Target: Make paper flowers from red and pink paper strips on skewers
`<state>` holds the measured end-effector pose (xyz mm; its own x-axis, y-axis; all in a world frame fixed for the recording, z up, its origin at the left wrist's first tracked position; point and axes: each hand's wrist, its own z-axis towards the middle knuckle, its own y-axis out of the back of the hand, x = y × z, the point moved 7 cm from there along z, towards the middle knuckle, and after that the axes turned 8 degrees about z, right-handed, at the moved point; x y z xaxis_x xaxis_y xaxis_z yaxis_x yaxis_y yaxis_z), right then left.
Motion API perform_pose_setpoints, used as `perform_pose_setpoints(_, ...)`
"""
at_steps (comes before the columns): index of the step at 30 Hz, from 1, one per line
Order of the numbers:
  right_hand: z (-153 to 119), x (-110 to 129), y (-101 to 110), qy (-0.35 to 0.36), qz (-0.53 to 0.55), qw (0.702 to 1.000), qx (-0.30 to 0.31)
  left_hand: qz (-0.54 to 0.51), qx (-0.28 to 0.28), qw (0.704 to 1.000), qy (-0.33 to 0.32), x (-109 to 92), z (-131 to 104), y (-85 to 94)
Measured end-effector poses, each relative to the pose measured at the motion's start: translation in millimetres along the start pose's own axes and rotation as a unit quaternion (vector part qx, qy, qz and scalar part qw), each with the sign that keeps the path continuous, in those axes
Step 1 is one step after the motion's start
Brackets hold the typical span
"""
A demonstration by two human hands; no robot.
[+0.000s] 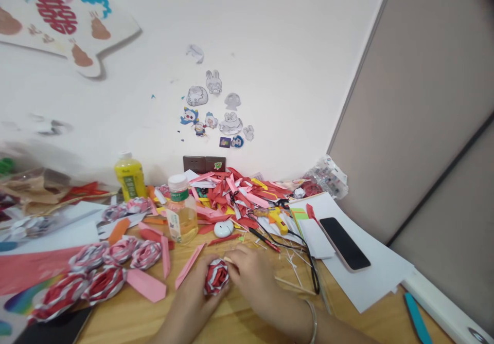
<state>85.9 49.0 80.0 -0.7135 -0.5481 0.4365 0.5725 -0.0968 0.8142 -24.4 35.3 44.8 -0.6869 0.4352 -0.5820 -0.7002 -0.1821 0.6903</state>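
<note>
Near the middle of the near edge of the worktop (127, 323), we hold a red-and-white paper rose (216, 278) between our two hands. Our left hand (195, 290) is clamped around its left side and underside, fingers and thumb closed on the folds. Our right hand (250, 274) meets its upper right rim, thumb and fingertips pinched together on a small pale piece (227, 259) whose other end we cannot make out. A bracelet (314, 321) circles our right wrist.

Toward the left edge we see finished-looking roses (104, 284) in pink, red and white lying in a cluster, with a pink paper tag (146, 285) just beside them. Along the back edge we have a heap of folded paper strips (231, 195), mostly red and pink. In front of it stand a bottle with a green label (181, 210) and, farther left, a yellow bottle (131, 177), both upright; a white case (224, 228) sits near the first. A yellow glue gun (278, 220) lies right of the case, and our phone (345, 243) rests on white sheets (357, 287) toward the right edge. Near the near right corner lies a teal strip (417, 315).
</note>
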Motion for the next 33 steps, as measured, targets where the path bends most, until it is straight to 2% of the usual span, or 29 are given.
perform_pose_setpoints(6, 1.0, 2.9, 2.3, 0.028, 0.035, 0.999, 0.004, -0.002, -0.005, 1.0, 0.009, 0.0, 1.1, 2.2)
perform_pose_setpoints(12, 0.6, -3.6, 6.9, -0.002, 0.011, 1.0, -0.017, 0.002, -0.004, 1.0, 0.03, 0.1, 1.3, 3.6)
perform_pose_setpoints(19, 1.2, -0.8, 2.5, -0.002, 0.014, 1.0, 0.009, -0.002, 0.012, 1.0, 0.016, -1.2, 0.8, 0.4)
perform_pose_setpoints(24, 1.6, 1.4, 3.2, 0.013, 0.029, 0.999, -0.001, -0.009, 0.009, 1.0, 0.012, 0.7, 0.7, -0.2)
perform_pose_setpoints(29, 1.6, 0.1, -0.3, 0.012, -0.004, 1.0, 0.016, -0.023, 0.009, 1.0, 0.013, 0.4, 0.8, -1.5)
perform_pose_setpoints(33, 3.1, 0.3, 6.0, 0.025, 0.011, 1.0, 0.015, -0.035, 0.002, 0.999, 0.014, 1.1, 2.7, -0.9)
